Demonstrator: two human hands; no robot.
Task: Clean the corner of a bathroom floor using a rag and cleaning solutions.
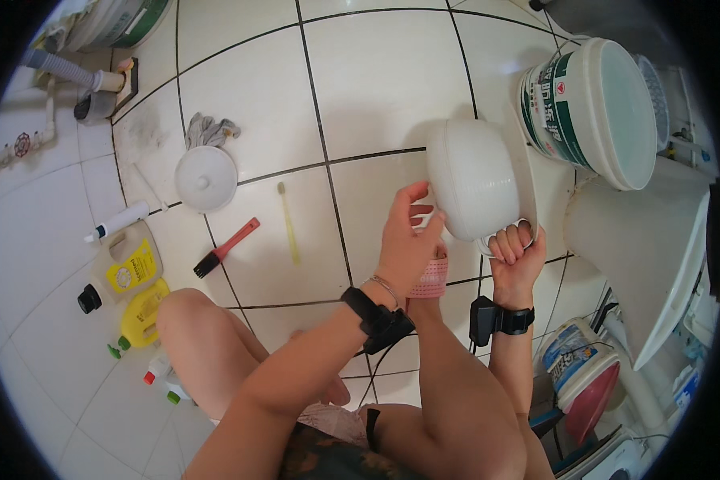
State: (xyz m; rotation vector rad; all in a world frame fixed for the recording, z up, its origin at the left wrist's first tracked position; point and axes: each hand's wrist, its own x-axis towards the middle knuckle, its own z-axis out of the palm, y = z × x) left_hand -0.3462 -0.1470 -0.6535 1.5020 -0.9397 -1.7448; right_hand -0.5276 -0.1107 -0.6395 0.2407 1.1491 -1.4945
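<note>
A white ribbed pot (477,180) with a loop handle is tilted on its side above the tiled floor. My right hand (513,246) is closed around its handle at the lower right. At the pot's left side is my left hand (415,222), fingers apart and curved; whether its fingertips touch the pot I cannot tell. A round white lid (206,179) with a knob lies on the tiles to the left, against a grey cloth (210,130). Between lid and hands are a brush with a red handle (237,239) and a yellowish toothbrush (289,225).
A large white bucket (624,114) stands at right beside a white toilet (630,240). Along the left wall are a white tube (123,221), a clear jug (126,264), and a yellow bottle (147,312). A smaller bucket (582,366) sits at lower right.
</note>
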